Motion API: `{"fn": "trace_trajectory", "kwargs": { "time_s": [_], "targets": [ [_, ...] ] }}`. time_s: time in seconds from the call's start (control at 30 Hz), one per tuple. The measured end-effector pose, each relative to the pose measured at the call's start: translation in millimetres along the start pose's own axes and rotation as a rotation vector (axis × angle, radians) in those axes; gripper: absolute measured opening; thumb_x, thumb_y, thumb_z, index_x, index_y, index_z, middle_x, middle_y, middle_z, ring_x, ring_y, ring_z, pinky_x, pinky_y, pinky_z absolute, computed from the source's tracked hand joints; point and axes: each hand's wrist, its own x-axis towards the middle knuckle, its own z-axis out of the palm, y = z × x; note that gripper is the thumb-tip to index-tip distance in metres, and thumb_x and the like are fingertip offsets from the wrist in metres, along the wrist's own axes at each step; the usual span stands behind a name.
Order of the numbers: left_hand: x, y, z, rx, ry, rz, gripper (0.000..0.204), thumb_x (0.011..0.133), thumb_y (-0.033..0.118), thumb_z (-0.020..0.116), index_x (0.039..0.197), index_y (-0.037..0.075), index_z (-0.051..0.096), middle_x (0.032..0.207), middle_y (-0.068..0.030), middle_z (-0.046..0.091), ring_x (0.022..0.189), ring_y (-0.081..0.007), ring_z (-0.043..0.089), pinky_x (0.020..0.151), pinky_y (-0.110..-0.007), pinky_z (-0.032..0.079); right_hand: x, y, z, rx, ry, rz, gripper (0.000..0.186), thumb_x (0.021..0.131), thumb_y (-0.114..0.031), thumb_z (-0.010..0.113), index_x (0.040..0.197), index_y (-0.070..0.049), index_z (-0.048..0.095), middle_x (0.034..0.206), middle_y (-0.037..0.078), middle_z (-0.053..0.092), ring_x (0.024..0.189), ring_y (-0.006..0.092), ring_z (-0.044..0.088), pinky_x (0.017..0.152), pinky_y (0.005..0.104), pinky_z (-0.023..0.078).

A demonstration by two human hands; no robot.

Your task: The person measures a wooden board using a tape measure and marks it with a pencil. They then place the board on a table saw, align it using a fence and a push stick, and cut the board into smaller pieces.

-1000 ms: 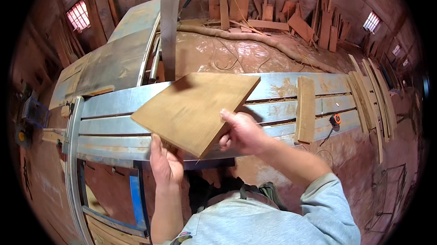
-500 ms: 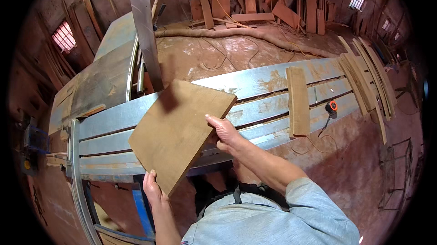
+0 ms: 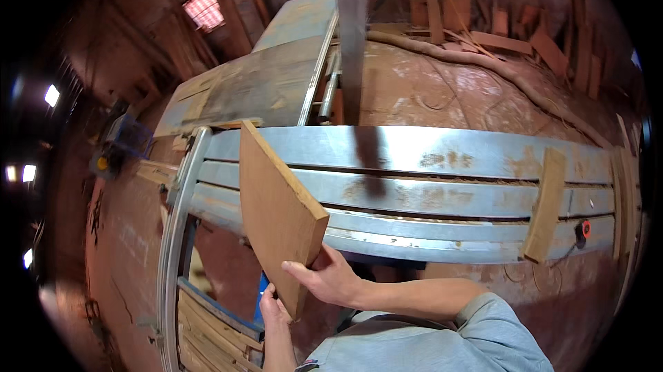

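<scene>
A flat wooden board (image 3: 280,210) is tilted up in front of me, its far end over the metal sliding table (image 3: 421,189). My right hand (image 3: 330,279) grips its right edge near the lower part, thumb on the broad face and fingers behind. Close to the bottom corner, my left hand (image 3: 274,311) holds the board's left edge, with its thumb showing. The board hides part of the table's left end.
A wooden plank (image 3: 545,203) lies across the table at right, beside an orange and black tape measure (image 3: 583,231). Left stands a metal fence rail (image 3: 181,227), with wooden strips (image 3: 207,327) below. A metal post (image 3: 351,40) rises behind; a thick hose (image 3: 476,64) crosses the floor.
The board has turned from lying broad face up to standing more on edge. My view has swung left, so the table and planks sit farther right.
</scene>
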Motion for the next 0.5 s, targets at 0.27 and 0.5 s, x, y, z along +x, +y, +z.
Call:
{"fn": "trace_trajectory", "kwargs": {
  "time_s": [0.27,0.5],
  "targets": [
    [20.4,-10.9,-61.4,-0.241,0.134,0.071,0.045,0.099,0.026,0.051,0.135,-0.001,0.057,0.138,-0.0169,0.061,0.125,-0.0346,0.059,0.109,-0.052,0.046,32.6,44.9,21.9,-0.044,-0.116,0.084,0.051,0.095,-0.026,0.071,0.133,0.004,0.055,0.115,0.017,0.070,0.100,0.0205,0.067,0.089,0.0344,0.054],
    [73.5,-0.1,-79.4,-0.238,0.312,0.270,0.033,0.093,0.017,0.055,0.118,-0.002,0.063,0.120,-0.0130,0.067,0.109,-0.0307,0.065,0.100,-0.045,0.051,119.2,96.8,-11.6,-0.228,-0.055,0.424,0.043,0.094,-0.042,0.066,0.092,-0.001,0.077,0.078,0.006,0.071,0.068,0.0161,0.062,0.060,0.0326,0.050]
  ]
}}
